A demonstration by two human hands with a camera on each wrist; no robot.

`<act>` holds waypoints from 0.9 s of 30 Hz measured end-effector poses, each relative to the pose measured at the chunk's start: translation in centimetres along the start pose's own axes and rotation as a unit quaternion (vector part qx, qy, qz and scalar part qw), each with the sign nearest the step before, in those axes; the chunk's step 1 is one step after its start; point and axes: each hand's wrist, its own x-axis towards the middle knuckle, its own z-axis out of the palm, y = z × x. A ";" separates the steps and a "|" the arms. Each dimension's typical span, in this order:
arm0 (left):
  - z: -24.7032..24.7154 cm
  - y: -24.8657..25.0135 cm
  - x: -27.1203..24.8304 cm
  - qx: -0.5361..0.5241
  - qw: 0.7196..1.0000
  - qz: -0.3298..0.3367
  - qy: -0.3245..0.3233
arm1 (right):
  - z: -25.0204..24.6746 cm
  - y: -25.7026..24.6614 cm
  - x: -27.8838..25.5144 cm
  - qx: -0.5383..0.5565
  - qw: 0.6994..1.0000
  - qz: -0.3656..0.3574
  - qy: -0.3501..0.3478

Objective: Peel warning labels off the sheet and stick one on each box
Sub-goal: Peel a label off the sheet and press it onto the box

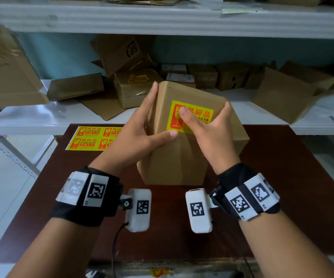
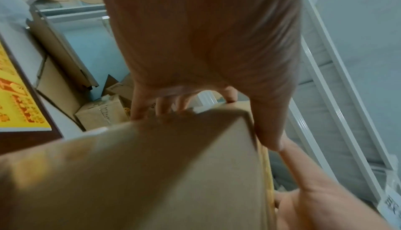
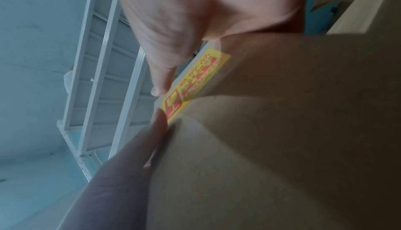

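A brown cardboard box (image 1: 182, 153) stands tilted on the dark table (image 1: 282, 177), its top face turned toward me. A yellow and red warning label (image 1: 198, 114) is stuck on that face. My left hand (image 1: 148, 125) grips the box's left side, fingers up along the far edge and thumb across the front. My right hand (image 1: 208, 125) holds the right side, and its thumb presses on the label's left part. The label sheet (image 1: 94, 138) lies flat at the table's back left, partly hidden by my left hand. The right wrist view shows the label (image 3: 195, 81) under my thumb.
White shelving (image 1: 162, 21) runs behind the table. Its lower shelf carries several cardboard boxes; one box (image 1: 138, 87) there bears a warning label. A flattened carton (image 1: 6, 77) leans at the left, and an open box (image 1: 290, 93) sits at the right.
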 end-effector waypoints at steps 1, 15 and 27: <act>0.3 0.0 0.0 0.012 1.000 0.007 0.002 | -0.1 0.0 0.0 -0.006 1.000 0.001 0.007; 0.2 -0.5 0.3 -0.010 0.999 -0.018 0.024 | -2.0 0.3 1.0 0.004 0.999 -0.035 -0.005; 2.2 -0.3 0.0 0.058 0.996 0.014 0.064 | -1.5 -1.8 0.2 0.002 0.999 0.033 0.006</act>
